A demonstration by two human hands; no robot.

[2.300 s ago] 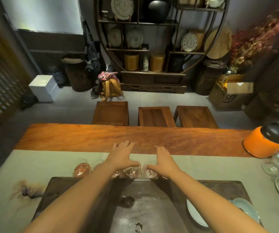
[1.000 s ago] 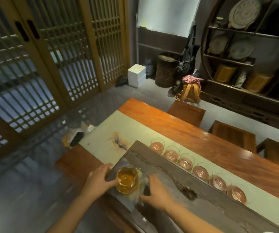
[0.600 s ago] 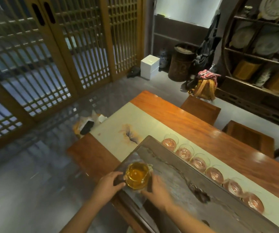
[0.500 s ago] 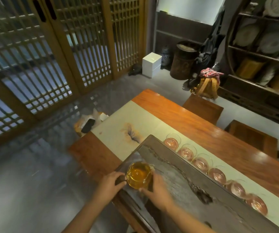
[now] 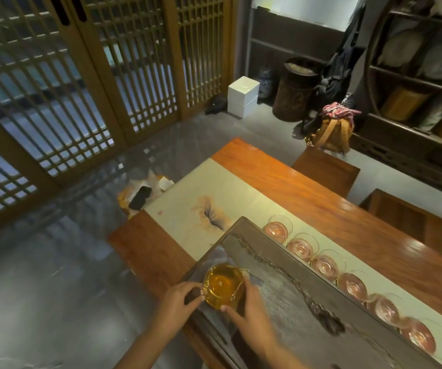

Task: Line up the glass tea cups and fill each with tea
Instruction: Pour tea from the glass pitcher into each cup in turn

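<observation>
Left hand (image 5: 177,302) and right hand (image 5: 249,312) both clasping tea pitcher (image 5: 222,288) over dark tray (image 5: 294,294) on long wooden table (image 5: 321,198), near lattice doors (image 5: 81,75).

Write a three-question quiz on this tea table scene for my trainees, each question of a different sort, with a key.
1. Multiple choice: the glass cups stand in a row
A. on the dark tea tray
B. on the pale runner beside the tray
C. on a stool

2. True or false: both hands touch the glass pitcher of amber tea.

3. How many glass cups are in the row?

Key
1. B: they line the pale runner along the far edge of the tea tray.
2. True: left hand at its handle, right hand on its side.
3. Six.
</observation>
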